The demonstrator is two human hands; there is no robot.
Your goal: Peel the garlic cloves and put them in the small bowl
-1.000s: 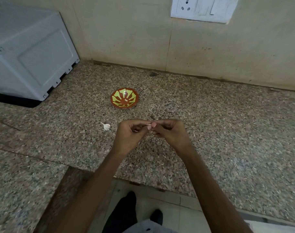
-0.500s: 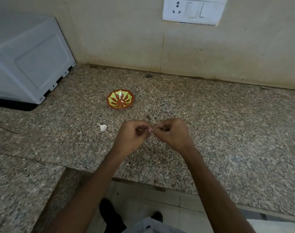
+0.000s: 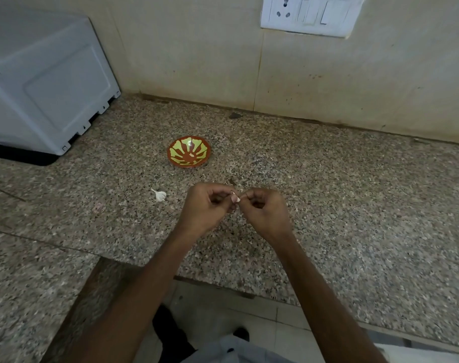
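We pinch the garlic clove point(image 3: 235, 199) between left hand point(image 3: 207, 208) and right hand point(image 3: 265, 212), fingers clamped on it (skin partly lifted); we should peel gently above the desk point(image 3: 354, 205).

Single cam, head-worn, wide-angle, w/ lines bowing at the edges. Looks fwd & steeply down from above the front edge of the granite counter point(image 3: 354, 205), facing the tiled wall point(image 3: 197, 61) at the back. Forearms enter from the bottom edge. Left hand point(image 3: 206, 208) & right hand point(image 3: 265, 213) meet approx. mid-frame, close under the lens, both pinching a garlic clove point(image 3: 235, 199). Small bowl point(image 3: 189, 154) lies just beyond. Switch plate point(image 3: 307, 14) is cut by the top edge, grey appliance point(image 3: 47, 82) fills upper left, floor tiles point(image 3: 223, 305) show at bottom.
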